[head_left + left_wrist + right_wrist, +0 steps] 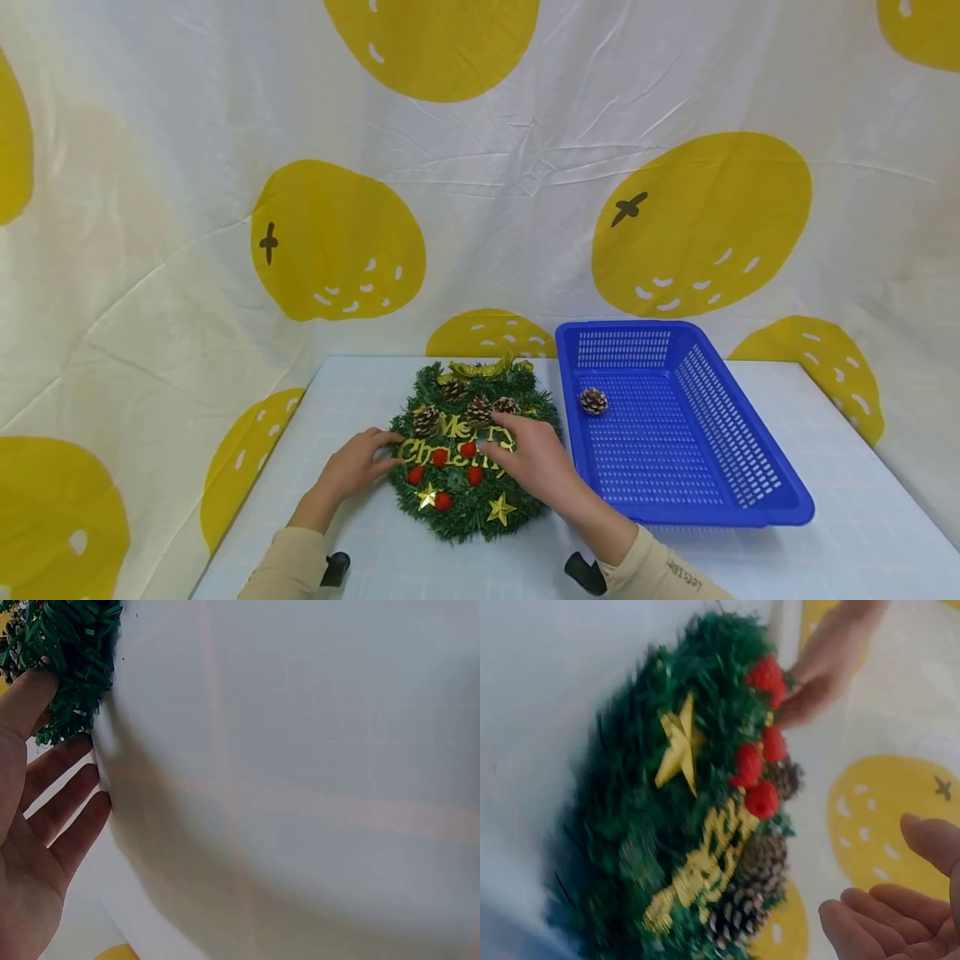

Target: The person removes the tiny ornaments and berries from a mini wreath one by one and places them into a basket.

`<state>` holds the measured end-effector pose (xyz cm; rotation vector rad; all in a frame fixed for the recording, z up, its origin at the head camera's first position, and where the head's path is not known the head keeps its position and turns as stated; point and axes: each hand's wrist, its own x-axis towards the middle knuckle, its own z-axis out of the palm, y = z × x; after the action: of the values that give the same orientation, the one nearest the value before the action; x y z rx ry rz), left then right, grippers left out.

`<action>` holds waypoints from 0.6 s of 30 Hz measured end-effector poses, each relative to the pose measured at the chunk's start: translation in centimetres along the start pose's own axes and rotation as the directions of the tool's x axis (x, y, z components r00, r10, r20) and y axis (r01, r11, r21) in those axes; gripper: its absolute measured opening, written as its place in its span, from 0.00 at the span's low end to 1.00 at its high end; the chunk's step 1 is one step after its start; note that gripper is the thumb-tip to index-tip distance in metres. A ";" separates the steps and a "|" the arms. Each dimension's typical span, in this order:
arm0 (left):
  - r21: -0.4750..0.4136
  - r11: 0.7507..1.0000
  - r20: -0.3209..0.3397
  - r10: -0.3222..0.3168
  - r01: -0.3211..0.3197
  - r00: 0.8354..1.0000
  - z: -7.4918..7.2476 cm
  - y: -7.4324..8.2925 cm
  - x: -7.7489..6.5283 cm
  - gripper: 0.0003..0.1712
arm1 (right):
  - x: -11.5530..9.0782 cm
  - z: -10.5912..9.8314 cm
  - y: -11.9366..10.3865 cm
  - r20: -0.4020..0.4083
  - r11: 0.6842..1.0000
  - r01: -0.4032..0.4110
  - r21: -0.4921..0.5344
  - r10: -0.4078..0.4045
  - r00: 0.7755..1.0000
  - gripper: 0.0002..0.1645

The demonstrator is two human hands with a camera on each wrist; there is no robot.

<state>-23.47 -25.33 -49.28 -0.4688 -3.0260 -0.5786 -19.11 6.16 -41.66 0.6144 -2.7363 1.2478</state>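
Observation:
A green tinsel Christmas wreath (480,498) lies on the table, bearing gold "Merry Christmas" lettering (420,452), red berries (443,502), gold stars (501,509), pinecones (427,420) and a gold ribbon (480,368) at its far end. My left hand (357,465) rests at the wreath's left edge. In the left wrist view its thumb (37,682) touches the greenery while the other fingers stretch out straight. Over the wreath's right side is my right hand (534,457), thumb and fingers spread apart. The right wrist view shows that palm (900,930) holding nothing.
To the right of the wreath stands a blue plastic basket (750,433) with one pinecone (593,401) inside at its left. The white table (360,542) ends against a hanging cloth (510,217) printed with yellow fruit. Dark straps show at both wrists.

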 end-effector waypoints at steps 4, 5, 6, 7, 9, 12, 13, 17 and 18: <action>-0.009 1.000 0.008 -0.008 0.008 1.000 -0.1 0.1 0.0 0.20 | 0.1 1.4 0.4 0.007 1.000 -0.004 0.025 0.004 1.000 0.29; -0.008 1.000 0.010 -0.005 0.005 1.000 -0.1 0.1 0.0 0.19 | 0.1 1.7 0.5 0.010 1.000 -0.007 0.030 0.006 1.000 0.29; -0.010 1.000 0.012 -0.006 0.006 1.000 -0.2 0.1 0.0 0.20 | 0.2 2.0 0.7 0.011 0.999 -0.007 0.033 0.007 1.000 0.29; -0.011 1.000 0.014 -0.006 0.006 1.000 -0.2 0.1 0.0 0.20 | 0.2 2.3 0.8 0.012 1.000 -0.006 0.031 0.006 1.000 0.29; -0.013 1.000 0.018 -0.007 0.007 1.000 -0.2 0.2 0.1 0.20 | 0.3 2.8 1.1 0.011 0.999 -0.007 0.033 0.007 1.000 0.28; -0.011 1.000 0.021 -0.012 0.012 1.000 -0.3 0.2 0.0 0.20 | 0.6 3.5 1.5 0.017 0.999 -0.013 0.031 0.012 1.000 0.28; -0.010 1.000 0.021 -0.010 0.010 1.000 -0.3 0.2 0.0 0.20 | 0.7 3.7 1.7 0.016 1.000 -0.012 0.023 0.012 1.000 0.28; -0.014 1.000 0.019 -0.009 0.010 1.000 -0.3 0.2 -0.1 0.20 | 1.2 4.3 2.0 0.016 1.000 -0.016 0.000 0.016 1.000 0.27; -0.012 1.000 0.017 -0.009 0.010 1.000 -0.3 0.2 -0.1 0.20 | 1.3 4.4 2.1 0.016 1.000 -0.015 -0.004 0.015 1.000 0.27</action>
<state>-23.31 -25.31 -48.96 -0.4624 -3.0442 -0.5966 -20.68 3.72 -45.81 0.6074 -2.7603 1.2459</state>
